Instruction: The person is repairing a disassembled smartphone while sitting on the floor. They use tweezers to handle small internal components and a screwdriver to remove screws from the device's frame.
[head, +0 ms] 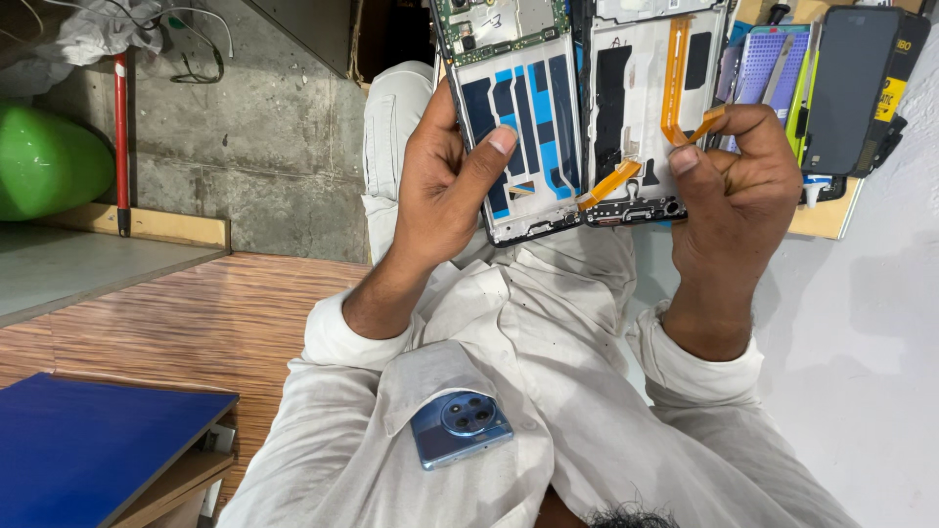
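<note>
— Opened phones, two of them, side by side at the top of my view. What have I got on the left?

— Well left of the hands, a green rounded object (pixel 44 161) and a red-handled tool (pixel 121 137) stand against the concrete wall; a blue board (pixel 93 445) lies at the lower left.

— And my hands?

— My left hand (pixel 440 186) is closed around the left phone frame (pixel 518 127), thumb pressed on its blue-striped inner face. My right hand (pixel 738 186) grips the right phone frame (pixel 646 108), thumb and forefinger pinching the end of an orange flex cable (pixel 673 88).

— Anything else near?

— A blue smartphone (pixel 460 427) sticks out of my shirt pocket, camera side up. Right of the frames, a dark phone (pixel 856 88) leans on a wooden board (pixel 827 220)
</note>
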